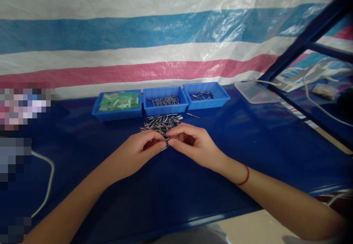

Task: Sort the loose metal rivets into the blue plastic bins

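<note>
A loose pile of metal pop rivets (162, 122) lies on the blue table in front of the middle bin. Over its near edge, my left hand (143, 146) pinches with thumb and forefinger at a thin metal piece that looks like one of the rivets. My right hand (195, 144) meets it fingertip to fingertip, its thumb and forefinger closed on the same small piece. The fingers cover most of that piece. A single rivet (193, 115) lies apart, right of the pile.
Three blue bins stand in a row behind the pile: the left bin (118, 117) holds green-tinted packets, the middle bin (167, 109) and right bin (209, 103) hold rivets. A clear plastic lid (255, 92) lies at the right back. A white cable (52, 174) curves at left.
</note>
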`<state>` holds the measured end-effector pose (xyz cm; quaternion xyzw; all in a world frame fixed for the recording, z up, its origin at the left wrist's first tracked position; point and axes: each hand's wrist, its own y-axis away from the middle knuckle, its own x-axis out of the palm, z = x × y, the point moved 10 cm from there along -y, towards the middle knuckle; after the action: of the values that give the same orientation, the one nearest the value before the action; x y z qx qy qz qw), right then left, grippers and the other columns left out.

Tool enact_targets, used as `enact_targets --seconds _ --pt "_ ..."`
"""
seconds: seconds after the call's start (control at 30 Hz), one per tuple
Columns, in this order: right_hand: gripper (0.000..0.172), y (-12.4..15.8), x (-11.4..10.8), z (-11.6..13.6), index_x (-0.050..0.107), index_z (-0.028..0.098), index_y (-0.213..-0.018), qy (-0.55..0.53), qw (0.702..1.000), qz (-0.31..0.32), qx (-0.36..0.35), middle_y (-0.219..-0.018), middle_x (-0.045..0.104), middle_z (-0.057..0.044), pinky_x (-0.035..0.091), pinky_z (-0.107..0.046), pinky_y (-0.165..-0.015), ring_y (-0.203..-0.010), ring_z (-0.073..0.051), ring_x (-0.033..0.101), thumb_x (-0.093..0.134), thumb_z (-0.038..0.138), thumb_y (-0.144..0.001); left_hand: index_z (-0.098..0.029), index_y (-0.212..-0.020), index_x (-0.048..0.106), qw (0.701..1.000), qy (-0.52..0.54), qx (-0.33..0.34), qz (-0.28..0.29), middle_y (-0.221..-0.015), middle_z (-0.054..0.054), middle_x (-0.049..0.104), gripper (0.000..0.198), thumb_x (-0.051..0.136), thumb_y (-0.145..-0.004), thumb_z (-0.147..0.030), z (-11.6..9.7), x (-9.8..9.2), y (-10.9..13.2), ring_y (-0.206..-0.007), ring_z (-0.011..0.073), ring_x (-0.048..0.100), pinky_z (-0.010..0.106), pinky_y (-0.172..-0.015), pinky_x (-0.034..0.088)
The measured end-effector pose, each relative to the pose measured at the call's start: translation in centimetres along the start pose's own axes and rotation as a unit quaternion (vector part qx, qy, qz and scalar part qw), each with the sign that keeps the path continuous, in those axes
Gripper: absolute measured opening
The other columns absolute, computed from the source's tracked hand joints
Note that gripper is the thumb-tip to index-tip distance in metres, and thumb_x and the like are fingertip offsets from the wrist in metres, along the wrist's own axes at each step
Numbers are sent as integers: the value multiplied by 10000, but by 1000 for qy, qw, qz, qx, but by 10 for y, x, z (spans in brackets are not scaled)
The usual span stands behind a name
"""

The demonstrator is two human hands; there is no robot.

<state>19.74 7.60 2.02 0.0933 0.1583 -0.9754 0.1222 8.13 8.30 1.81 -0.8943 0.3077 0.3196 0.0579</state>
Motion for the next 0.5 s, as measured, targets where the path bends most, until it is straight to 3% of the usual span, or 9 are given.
enact_targets --seconds 0.27,0.5 --pt "53 1 1 7 650 184 -829 11 1000 2 -22 -756 603 -19 383 -239 -519 -617 -104 513 627 232 -833 -195 -950 638 1000 -1 11 21 -802 -10 597 264 496 -917 -416 -3 8 0 -694 128 532 234 -613 407" --pt "44 1 0 15 658 189 -849 34 998 9 -59 -748 597 -14 383 -232 -509 -582 -93 488 622 205 -831 -202 -914 639 998 -43 23 -25 -722 -26 528 210 530 -892 -381 -7 2 -2 -623 113 461 221 -550 357"
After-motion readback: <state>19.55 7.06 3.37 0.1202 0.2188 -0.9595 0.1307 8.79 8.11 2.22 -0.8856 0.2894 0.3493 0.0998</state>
